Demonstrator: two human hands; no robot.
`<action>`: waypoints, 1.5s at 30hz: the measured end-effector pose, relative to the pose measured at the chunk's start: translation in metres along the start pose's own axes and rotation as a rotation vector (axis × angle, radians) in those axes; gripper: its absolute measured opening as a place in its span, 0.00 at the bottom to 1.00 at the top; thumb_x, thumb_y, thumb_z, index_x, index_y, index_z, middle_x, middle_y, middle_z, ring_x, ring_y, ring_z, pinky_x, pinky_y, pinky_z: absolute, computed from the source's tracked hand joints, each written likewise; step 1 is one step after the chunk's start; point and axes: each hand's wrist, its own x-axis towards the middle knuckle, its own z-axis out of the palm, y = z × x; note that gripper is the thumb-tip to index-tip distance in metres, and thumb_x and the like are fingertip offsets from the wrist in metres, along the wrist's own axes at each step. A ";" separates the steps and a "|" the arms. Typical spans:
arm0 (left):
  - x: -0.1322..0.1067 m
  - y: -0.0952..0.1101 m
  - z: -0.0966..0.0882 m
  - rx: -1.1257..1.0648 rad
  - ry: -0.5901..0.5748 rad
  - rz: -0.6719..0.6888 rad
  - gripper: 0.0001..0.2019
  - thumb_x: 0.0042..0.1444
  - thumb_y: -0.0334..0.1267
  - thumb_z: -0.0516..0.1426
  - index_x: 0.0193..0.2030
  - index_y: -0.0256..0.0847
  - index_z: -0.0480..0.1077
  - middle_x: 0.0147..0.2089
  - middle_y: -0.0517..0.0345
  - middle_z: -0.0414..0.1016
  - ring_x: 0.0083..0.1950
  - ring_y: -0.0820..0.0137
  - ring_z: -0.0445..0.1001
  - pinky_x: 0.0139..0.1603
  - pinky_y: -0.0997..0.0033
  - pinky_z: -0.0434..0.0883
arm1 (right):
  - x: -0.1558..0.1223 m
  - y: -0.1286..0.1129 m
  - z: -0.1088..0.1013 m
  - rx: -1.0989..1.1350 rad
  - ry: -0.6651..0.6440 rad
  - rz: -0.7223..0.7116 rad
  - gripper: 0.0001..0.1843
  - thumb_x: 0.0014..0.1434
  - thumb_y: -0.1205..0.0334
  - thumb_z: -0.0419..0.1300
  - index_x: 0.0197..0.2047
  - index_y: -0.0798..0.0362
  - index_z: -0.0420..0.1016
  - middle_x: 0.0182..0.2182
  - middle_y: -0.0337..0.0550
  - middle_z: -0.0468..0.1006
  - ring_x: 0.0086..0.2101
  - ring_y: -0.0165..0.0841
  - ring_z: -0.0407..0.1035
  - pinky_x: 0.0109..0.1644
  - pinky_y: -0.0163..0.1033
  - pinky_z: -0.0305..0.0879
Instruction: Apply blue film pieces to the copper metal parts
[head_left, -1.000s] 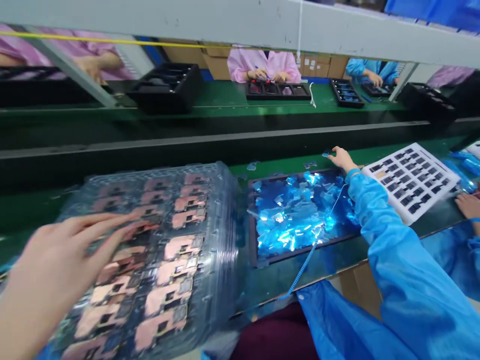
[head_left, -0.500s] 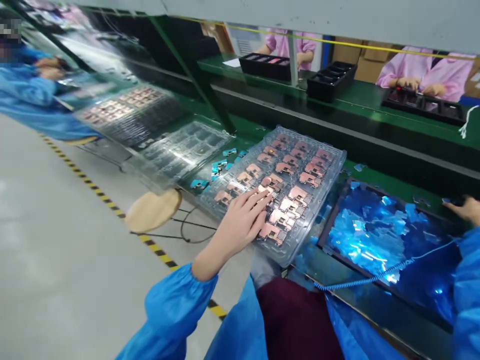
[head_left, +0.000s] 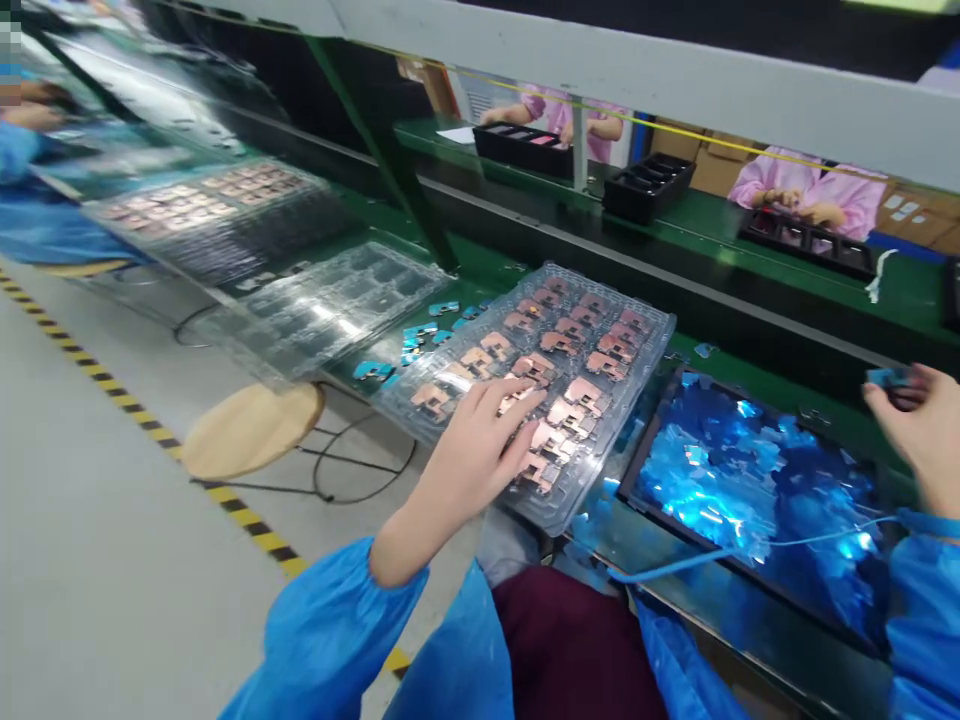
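Observation:
My left hand (head_left: 480, 440) rests on a clear plastic tray (head_left: 637, 345) with its fingers stretched out. Rows of copper-coloured flat metal parts (head_left: 576, 402) fill the tray's pockets; my fingers cover some of them. At the far right, my right hand (head_left: 926, 420) pinches a small blue-and-dark flat part (head_left: 889, 377) between thumb and fingers, above the bench. Below that hand lies a dark shallow box (head_left: 637, 470) heaped with shiny blue film pieces (head_left: 712, 490). Several loose blue-faced parts (head_left: 420, 335) lie left of the tray.
A coiled blue cord (head_left: 675, 567) crosses the box's front. Left stand a clear lidded tray (head_left: 345, 305) and more filled trays (head_left: 187, 205). A round wooden stool (head_left: 255, 428) is beside the bench. Across the line, people in pink work at black boxes (head_left: 649, 185); a blue-sleeved person sits far left.
My right hand has come further into view, lifted with the small flat part in its fingers. My left hand stays on the tray. The whole view has shifted slightly to the right.

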 end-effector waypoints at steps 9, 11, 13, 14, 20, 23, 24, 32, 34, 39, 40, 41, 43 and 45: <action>0.004 0.125 0.087 -1.211 -0.161 -0.416 0.19 0.66 0.45 0.67 0.60 0.39 0.79 0.57 0.45 0.86 0.58 0.55 0.85 0.58 0.62 0.84 | -0.131 -0.212 -0.052 0.584 -0.282 -0.558 0.41 0.70 0.60 0.66 0.81 0.49 0.56 0.63 0.60 0.73 0.62 0.54 0.72 0.63 0.60 0.79; 0.005 0.126 0.102 -1.235 -0.099 -0.471 0.16 0.64 0.45 0.68 0.54 0.38 0.81 0.50 0.46 0.88 0.53 0.56 0.87 0.54 0.63 0.85 | -0.138 -0.210 -0.047 0.691 -0.303 -0.473 0.36 0.70 0.59 0.66 0.77 0.48 0.62 0.62 0.58 0.74 0.60 0.50 0.74 0.61 0.57 0.80; 0.004 0.124 0.109 -1.228 -0.087 -0.505 0.15 0.63 0.45 0.69 0.51 0.38 0.83 0.47 0.47 0.88 0.48 0.57 0.88 0.46 0.65 0.87 | -0.138 -0.205 -0.043 0.822 -0.325 -0.340 0.26 0.70 0.58 0.68 0.68 0.47 0.72 0.56 0.53 0.78 0.52 0.45 0.78 0.54 0.51 0.83; 0.002 0.124 0.111 -1.219 -0.085 -0.515 0.15 0.62 0.45 0.70 0.50 0.38 0.84 0.46 0.48 0.88 0.46 0.57 0.88 0.43 0.66 0.87 | -0.137 -0.203 -0.042 0.876 -0.329 -0.270 0.19 0.70 0.58 0.69 0.62 0.47 0.77 0.52 0.50 0.80 0.47 0.42 0.79 0.49 0.47 0.83; -0.009 0.129 0.110 -1.182 -0.077 -0.517 0.15 0.61 0.45 0.71 0.50 0.40 0.86 0.46 0.50 0.88 0.46 0.59 0.88 0.42 0.68 0.88 | -0.134 -0.199 -0.037 1.006 -0.393 -0.046 0.04 0.72 0.58 0.67 0.45 0.49 0.83 0.40 0.41 0.84 0.40 0.36 0.80 0.44 0.41 0.80; -0.010 0.129 0.112 -1.175 -0.034 -0.497 0.13 0.60 0.44 0.72 0.47 0.40 0.87 0.43 0.52 0.85 0.41 0.62 0.87 0.41 0.69 0.88 | -0.138 -0.199 -0.037 0.986 -0.378 -0.045 0.08 0.76 0.59 0.62 0.45 0.49 0.83 0.40 0.41 0.85 0.40 0.36 0.80 0.43 0.40 0.79; -0.009 0.129 0.114 -1.174 -0.006 -0.487 0.12 0.59 0.44 0.73 0.46 0.40 0.87 0.43 0.54 0.83 0.39 0.64 0.86 0.39 0.69 0.88 | -0.140 -0.200 -0.038 0.961 -0.338 -0.071 0.09 0.76 0.60 0.61 0.45 0.49 0.82 0.40 0.42 0.85 0.40 0.36 0.80 0.43 0.41 0.79; -0.009 0.129 0.121 -1.232 -0.019 -0.498 0.14 0.57 0.42 0.74 0.49 0.41 0.86 0.46 0.54 0.82 0.41 0.65 0.85 0.40 0.70 0.88 | -0.154 -0.209 -0.033 0.556 0.082 -0.360 0.07 0.73 0.64 0.67 0.52 0.47 0.84 0.42 0.46 0.83 0.42 0.40 0.76 0.45 0.47 0.77; -0.009 0.129 0.120 -1.248 -0.053 -0.508 0.17 0.58 0.44 0.74 0.52 0.42 0.86 0.51 0.51 0.83 0.44 0.63 0.86 0.40 0.69 0.88 | -0.154 -0.209 -0.031 0.505 0.124 -0.381 0.08 0.73 0.66 0.67 0.52 0.46 0.84 0.42 0.46 0.83 0.41 0.38 0.76 0.44 0.46 0.77; -0.008 0.129 0.119 -1.303 -0.084 -0.550 0.18 0.59 0.48 0.74 0.53 0.44 0.87 0.56 0.49 0.84 0.49 0.60 0.85 0.39 0.67 0.88 | -0.156 -0.205 -0.029 0.424 0.200 -0.441 0.13 0.70 0.72 0.69 0.53 0.47 0.83 0.41 0.45 0.84 0.40 0.37 0.75 0.43 0.43 0.77; -0.008 0.129 0.120 -1.330 -0.086 -0.574 0.19 0.57 0.48 0.75 0.52 0.44 0.87 0.56 0.49 0.85 0.49 0.60 0.85 0.39 0.67 0.88 | -0.157 -0.204 -0.029 0.407 0.211 -0.463 0.14 0.69 0.73 0.69 0.54 0.48 0.82 0.41 0.45 0.85 0.41 0.37 0.76 0.44 0.42 0.77; -0.008 0.128 0.120 -1.362 -0.092 -0.602 0.19 0.55 0.47 0.76 0.52 0.44 0.87 0.57 0.49 0.85 0.49 0.59 0.85 0.39 0.66 0.88 | -0.158 -0.202 -0.029 0.389 0.219 -0.489 0.15 0.69 0.74 0.69 0.55 0.49 0.82 0.41 0.45 0.85 0.42 0.37 0.76 0.45 0.42 0.78; -0.008 0.128 0.121 -1.425 -0.119 -0.653 0.21 0.52 0.47 0.77 0.52 0.44 0.87 0.58 0.48 0.85 0.50 0.57 0.85 0.41 0.64 0.88 | -0.161 -0.200 -0.029 0.360 0.216 -0.546 0.17 0.70 0.74 0.67 0.59 0.50 0.81 0.43 0.47 0.86 0.44 0.38 0.77 0.48 0.42 0.79; -0.008 0.127 0.121 -1.478 -0.144 -0.691 0.22 0.50 0.46 0.79 0.52 0.44 0.87 0.57 0.48 0.86 0.50 0.57 0.85 0.44 0.62 0.88 | -0.164 -0.196 -0.030 0.331 0.188 -0.597 0.18 0.72 0.73 0.66 0.62 0.50 0.79 0.46 0.49 0.86 0.45 0.38 0.78 0.51 0.44 0.80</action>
